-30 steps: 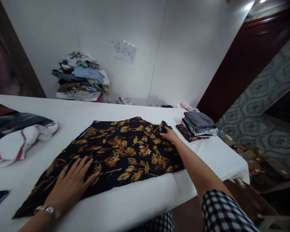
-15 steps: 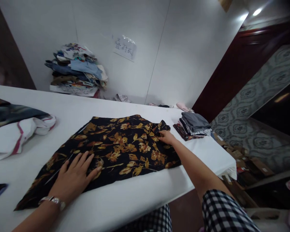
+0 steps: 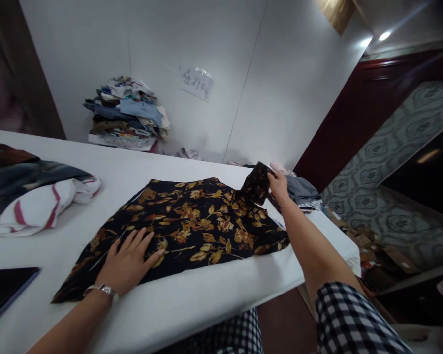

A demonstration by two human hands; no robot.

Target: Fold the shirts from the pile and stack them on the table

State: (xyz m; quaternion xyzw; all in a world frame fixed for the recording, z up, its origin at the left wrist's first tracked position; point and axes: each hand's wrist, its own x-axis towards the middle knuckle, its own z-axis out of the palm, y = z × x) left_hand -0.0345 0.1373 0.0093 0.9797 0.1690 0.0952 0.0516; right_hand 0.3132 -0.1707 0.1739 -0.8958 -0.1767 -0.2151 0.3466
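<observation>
A black shirt with gold and brown flowers point(image 3: 203, 221) lies spread over the white table. On its left part my left hand point(image 3: 131, 260) rests flat, fingers apart and palm down. My right hand point(image 3: 278, 187) grips the shirt's collar area at the far right and holds that flap raised off the table. The lifted cloth shows its darker inner side. The shirt's left end, partly under my left forearm, tapers toward the table's near edge.
Folded clothes point(image 3: 302, 191) are stacked behind my right hand. A tall clothes pile point(image 3: 127, 113) stands against the wall. Crumpled garments point(image 3: 40, 196) lie at the left, with a dark phone-like device point(image 3: 9, 290) nearer. A handwritten sign point(image 3: 197, 83) hangs on the wall.
My right hand has pulled the shirt's collar area up and away to the right. My left hand stays flat on the cloth. The view has shifted slightly.
</observation>
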